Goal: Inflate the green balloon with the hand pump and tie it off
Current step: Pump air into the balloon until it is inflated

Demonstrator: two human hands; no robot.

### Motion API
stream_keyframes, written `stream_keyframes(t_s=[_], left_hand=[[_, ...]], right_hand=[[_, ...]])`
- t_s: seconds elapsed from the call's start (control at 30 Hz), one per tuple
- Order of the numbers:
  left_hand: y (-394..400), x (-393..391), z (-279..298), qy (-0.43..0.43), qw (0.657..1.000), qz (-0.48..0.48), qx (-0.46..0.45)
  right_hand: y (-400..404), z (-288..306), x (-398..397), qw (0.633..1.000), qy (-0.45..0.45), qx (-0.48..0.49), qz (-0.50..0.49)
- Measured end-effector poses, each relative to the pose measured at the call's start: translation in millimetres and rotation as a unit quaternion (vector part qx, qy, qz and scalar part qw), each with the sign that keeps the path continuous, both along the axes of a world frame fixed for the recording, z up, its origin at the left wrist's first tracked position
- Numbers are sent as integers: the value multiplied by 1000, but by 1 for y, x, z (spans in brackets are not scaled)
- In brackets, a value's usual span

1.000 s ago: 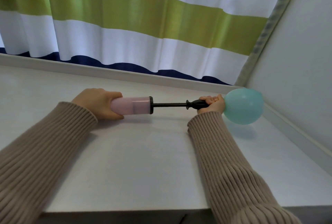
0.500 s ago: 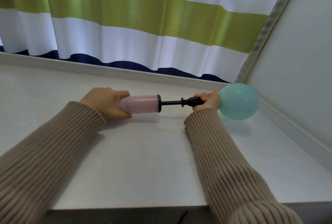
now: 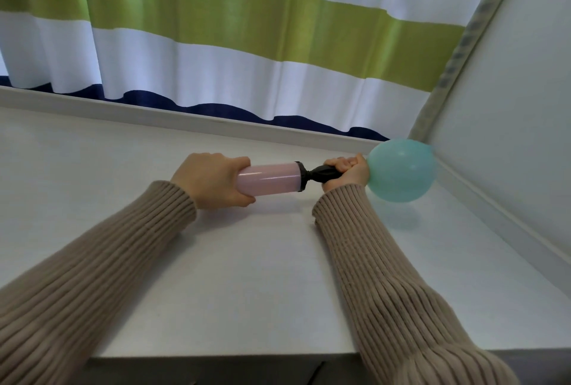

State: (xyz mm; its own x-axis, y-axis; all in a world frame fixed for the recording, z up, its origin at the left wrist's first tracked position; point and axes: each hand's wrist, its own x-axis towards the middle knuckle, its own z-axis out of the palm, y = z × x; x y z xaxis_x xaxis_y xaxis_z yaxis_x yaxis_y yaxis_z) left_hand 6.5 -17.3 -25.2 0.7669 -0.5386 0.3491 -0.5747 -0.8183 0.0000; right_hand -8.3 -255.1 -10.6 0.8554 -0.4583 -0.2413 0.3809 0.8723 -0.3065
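Observation:
The hand pump [image 3: 270, 179] has a pale pink barrel and a black nozzle end, and lies level just above the white table [image 3: 247, 276]. My left hand [image 3: 213, 180] grips the pink barrel's left end. My right hand [image 3: 347, 171] is closed around the black nozzle and the balloon's neck. The green balloon [image 3: 401, 169], a pale teal colour, is partly inflated and sticks out to the right of my right fist. The barrel is pushed fully in against the black end, so the rod is hidden.
A striped curtain [image 3: 247, 44] in white, green and navy hangs behind the table's raised back ledge [image 3: 185, 117]. A white wall [image 3: 509, 106] with a low ledge runs along the right, close to the balloon. The table's front edge is near me.
My left hand has pushed the pink barrel rightwards over the black rod until it meets the nozzle end. The balloon has grown slightly. My right hand has stayed in place.

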Motion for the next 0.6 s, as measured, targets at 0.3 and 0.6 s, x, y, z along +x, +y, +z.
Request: stream_keyframes(t_s=[0.3, 0.6], left_hand=[[64, 19, 1, 31, 999, 37, -13], [-2, -2, -1, 6, 1000, 1, 2]], right_hand=[[-29, -1, -5, 999, 17, 9, -51], [-3, -6, 3, 1000, 10, 10, -3]])
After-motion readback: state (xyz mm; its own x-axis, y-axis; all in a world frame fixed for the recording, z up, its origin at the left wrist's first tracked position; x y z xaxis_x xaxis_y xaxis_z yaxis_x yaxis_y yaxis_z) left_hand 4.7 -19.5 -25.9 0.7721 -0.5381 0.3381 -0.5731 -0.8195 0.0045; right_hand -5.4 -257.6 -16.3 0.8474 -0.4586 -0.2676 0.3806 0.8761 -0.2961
